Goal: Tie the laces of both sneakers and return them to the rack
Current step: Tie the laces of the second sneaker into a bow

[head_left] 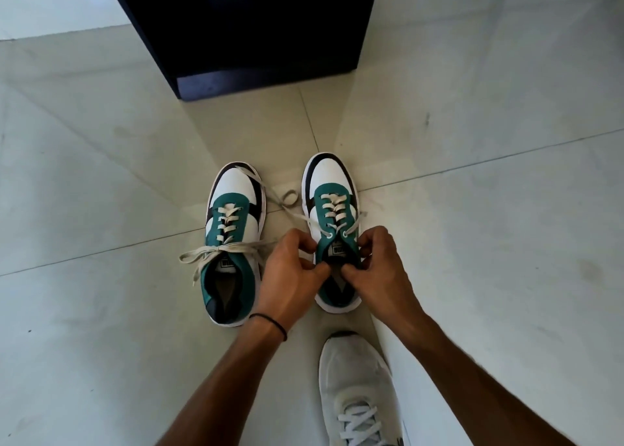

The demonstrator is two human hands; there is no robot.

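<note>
Two green, white and black sneakers stand side by side on the tiled floor, toes pointing away from me. The left sneaker has a loose bow at its top eyelets, with lace ends trailing to both sides. The right sneaker has untied laces; one lace runs out over the floor between the shoes. My left hand and my right hand sit over the right sneaker's opening. Their fingers are pinched together on its collar and lace ends by the top eyelets.
A dark cabinet or rack stands on the floor straight ahead of the sneakers. My own foot in a pale grey shoe rests at the bottom, just behind the right sneaker. Glossy beige tiles spread all around.
</note>
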